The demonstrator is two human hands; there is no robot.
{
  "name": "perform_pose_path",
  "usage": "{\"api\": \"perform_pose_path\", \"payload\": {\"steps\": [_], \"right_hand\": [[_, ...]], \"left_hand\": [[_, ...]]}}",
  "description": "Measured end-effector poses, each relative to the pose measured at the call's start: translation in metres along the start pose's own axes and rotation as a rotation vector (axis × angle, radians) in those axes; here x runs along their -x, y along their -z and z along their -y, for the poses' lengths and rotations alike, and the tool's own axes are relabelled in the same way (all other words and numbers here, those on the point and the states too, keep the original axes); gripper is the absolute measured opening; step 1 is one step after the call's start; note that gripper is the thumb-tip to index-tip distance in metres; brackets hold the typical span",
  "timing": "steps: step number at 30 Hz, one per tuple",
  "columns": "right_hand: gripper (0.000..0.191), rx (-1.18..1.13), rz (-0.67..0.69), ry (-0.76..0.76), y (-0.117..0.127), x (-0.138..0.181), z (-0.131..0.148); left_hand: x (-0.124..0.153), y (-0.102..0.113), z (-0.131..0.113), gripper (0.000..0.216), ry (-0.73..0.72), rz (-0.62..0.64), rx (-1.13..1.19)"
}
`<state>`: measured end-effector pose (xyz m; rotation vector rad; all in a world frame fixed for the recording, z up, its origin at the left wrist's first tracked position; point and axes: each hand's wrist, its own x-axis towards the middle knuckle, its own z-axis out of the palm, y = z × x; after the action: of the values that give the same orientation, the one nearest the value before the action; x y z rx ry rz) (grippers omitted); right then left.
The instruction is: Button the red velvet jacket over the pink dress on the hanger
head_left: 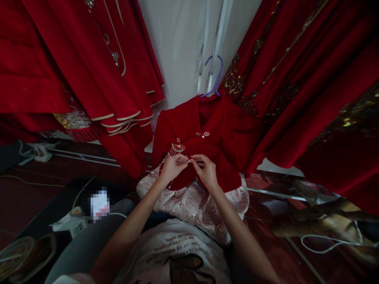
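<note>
A red jacket lies over a pale pink shiny fabric in front of my body. It hangs on a purple hanger. My left hand and my right hand meet at the jacket's lower front, fingertips pinched together. Between them shows a small pale beaded piece, too small to name surely. Just above my left hand sits a fan-shaped jewelled ornament with hanging bead strands. Higher up, a jewelled clasp joins the neckline.
Red embroidered garments hang at the left and right. White cabinet doors stand behind the jacket. On the left are a white power strip and cables. A white cord lies at the right.
</note>
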<state>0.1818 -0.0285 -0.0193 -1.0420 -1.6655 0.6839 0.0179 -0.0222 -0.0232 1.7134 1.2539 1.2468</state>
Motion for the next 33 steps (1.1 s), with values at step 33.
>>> {"api": "perform_pose_path", "payload": {"steps": [33], "right_hand": [[0.021, -0.018, 0.247, -0.088, 0.02, -0.007, -0.007]], "left_hand": [[0.008, 0.01, -0.017, 0.012, -0.351, 0.0, -0.675]]}}
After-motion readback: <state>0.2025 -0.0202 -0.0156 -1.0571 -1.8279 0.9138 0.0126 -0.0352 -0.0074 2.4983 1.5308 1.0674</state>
